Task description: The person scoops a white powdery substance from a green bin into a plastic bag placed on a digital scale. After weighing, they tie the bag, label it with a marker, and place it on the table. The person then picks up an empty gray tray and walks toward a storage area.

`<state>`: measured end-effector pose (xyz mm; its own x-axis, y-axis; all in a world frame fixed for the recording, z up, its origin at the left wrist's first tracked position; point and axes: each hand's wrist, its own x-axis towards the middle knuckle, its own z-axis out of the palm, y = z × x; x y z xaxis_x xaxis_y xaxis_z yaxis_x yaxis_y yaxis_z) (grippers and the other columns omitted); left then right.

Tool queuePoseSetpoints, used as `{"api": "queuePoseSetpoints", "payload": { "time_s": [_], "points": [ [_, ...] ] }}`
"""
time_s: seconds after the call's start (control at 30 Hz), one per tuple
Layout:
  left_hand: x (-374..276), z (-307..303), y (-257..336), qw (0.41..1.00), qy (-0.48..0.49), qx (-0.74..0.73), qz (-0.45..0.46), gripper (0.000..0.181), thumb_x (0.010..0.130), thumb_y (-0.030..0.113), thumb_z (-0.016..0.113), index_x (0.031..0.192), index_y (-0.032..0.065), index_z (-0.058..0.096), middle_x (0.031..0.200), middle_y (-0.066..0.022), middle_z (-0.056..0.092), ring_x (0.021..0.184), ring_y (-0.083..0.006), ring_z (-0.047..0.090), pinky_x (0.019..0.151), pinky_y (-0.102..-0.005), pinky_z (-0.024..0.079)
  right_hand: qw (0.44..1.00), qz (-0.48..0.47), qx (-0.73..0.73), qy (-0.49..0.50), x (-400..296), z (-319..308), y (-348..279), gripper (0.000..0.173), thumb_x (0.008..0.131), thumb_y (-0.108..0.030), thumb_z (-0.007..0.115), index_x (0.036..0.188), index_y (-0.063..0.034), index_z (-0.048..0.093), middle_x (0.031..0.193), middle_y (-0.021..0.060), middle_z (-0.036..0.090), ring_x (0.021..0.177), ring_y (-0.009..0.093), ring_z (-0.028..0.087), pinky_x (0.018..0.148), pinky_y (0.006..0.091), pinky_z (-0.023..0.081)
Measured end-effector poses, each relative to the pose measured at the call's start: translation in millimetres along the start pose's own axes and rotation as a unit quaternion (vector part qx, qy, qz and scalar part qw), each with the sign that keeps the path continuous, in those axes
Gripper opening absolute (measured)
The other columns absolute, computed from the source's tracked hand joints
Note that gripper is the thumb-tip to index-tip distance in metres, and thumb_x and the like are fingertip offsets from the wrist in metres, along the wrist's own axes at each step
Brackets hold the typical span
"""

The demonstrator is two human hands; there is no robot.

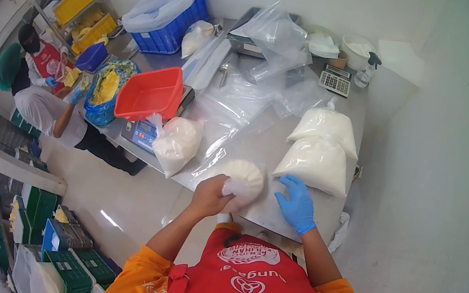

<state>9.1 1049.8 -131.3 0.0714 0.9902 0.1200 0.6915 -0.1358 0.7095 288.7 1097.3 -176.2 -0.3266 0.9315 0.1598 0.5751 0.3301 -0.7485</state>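
Observation:
My left hand (211,195), bare, grips the gathered neck of a clear plastic bag of white powder (249,177) at the near edge of the steel table. My right hand (297,205), in a blue glove, has its fingers apart at the lower left corner of another filled bag (314,164). Behind that one, and touching it, lies a similar tied bag (326,124). To the left, a knotted bag of white powder (177,144) leans by a digital scale (143,134) that is partly under a red plastic tub (151,93).
Clear plastic sheets or bags (242,97) cover the table's middle. At the back stand a blue crate (162,20), a calculator (335,79) and a spray bottle (365,73). Two co-workers (46,103) are at the left by a blue bag of yellow material (106,87).

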Motion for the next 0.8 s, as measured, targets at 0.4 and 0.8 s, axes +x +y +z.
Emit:
{"api": "queuePoseSetpoints", "payload": {
  "time_s": [0.4,0.8],
  "points": [
    [78,15,-121,0.952,0.2,0.044,-0.226,0.036,0.085,0.035,0.075,0.085,0.001,0.064,0.077,-0.013,0.065,0.072,-0.0256,0.062,0.07,-0.038,0.05,0.971,0.15,0.119,-0.143,62,74,-2,0.079,0.09,-0.051,0.065,0.145,0.0024,0.046,0.142,0.0291,0.052,0.13,0.04,0.053,0.108,0.0416,0.043],
    [-32,27,-46,0.881,0.062,-0.275,-0.379,0.047,0.093,0.04,0.066,0.111,-0.0032,0.058,0.091,-0.014,0.066,0.076,-0.0203,0.066,0.062,-0.0339,0.052,0.98,0.17,0.093,-0.048,5,40,-26,0.08,0.087,-0.047,0.07,0.144,0.0049,0.045,0.133,0.0299,0.058,0.122,0.044,0.058,0.103,0.0441,0.046]
  ]
}}
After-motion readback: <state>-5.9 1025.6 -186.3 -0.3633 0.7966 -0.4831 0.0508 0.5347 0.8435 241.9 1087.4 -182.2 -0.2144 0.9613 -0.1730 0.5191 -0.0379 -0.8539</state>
